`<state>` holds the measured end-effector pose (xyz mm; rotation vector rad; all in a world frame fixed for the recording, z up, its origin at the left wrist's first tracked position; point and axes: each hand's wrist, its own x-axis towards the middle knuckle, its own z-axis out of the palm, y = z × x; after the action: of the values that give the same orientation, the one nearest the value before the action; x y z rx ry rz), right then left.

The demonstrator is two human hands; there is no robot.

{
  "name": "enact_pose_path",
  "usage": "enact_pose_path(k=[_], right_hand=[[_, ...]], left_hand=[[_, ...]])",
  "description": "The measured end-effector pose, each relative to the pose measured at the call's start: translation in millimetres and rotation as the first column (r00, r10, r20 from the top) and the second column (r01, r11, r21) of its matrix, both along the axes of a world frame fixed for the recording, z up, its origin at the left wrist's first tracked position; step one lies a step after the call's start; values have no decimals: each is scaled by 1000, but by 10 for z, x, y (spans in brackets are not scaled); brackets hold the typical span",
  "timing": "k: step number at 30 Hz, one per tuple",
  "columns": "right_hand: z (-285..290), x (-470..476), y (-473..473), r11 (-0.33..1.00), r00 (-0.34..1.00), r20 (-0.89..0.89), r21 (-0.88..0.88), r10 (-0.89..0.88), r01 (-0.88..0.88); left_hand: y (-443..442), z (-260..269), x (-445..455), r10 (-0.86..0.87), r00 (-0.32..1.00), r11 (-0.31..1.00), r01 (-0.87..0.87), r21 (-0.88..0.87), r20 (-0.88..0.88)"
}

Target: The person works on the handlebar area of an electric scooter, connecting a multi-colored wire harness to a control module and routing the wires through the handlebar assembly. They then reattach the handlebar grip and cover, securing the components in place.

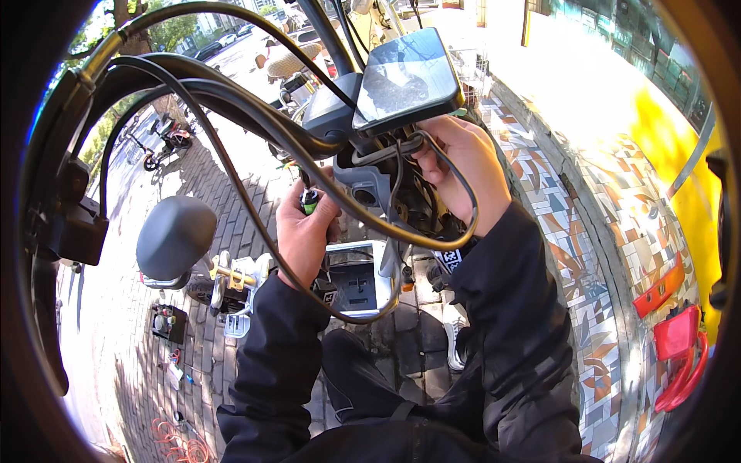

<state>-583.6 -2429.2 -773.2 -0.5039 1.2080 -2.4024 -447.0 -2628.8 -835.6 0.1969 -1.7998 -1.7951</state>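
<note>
My left hand (307, 217) holds a small black-and-green cylindrical part (310, 201) with thin wires at its top, left of the scooter's steering column. My right hand (463, 168) is raised under the rectangular display (408, 81) at the handlebar centre, its thumb and fingers on a bundle of black cables (393, 153). One cable loops below this hand and across in front of both forearms. A grey plastic housing (370, 184) with a round hole lies between the hands. Below it is a white-framed plastic part (379, 272). The black handlebar (255, 110) curves away to the left.
A rounded black seat or cover (176, 237) stands at left near a small wheel. Tools and an orange coiled hose (182, 445) lie on the brick paving. Red plastic parts (677, 335) rest at right beside a yellow wall (700, 231). Parked scooters stand behind.
</note>
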Motion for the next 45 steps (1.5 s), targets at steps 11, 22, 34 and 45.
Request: enact_pose_path(k=[11,22,34,45], right_hand=[[39,101,1,999,991,-130,-14,37,-40],[-19,10,8,996,997,-24,-49,79,-80],[-29,-2,13,994,996,23,-75,86,-84],[-27,-40,62,988,985,-95,-43,145,-150]], left_hand=[[125,153,778,-185,939,946,250,-207,289],[254,524,944,422,899,625,-195,-756,117],[642,289,906,447,880,461,-382,-801,-162],[599,288,358,189,979,895,-138,-424,81]])
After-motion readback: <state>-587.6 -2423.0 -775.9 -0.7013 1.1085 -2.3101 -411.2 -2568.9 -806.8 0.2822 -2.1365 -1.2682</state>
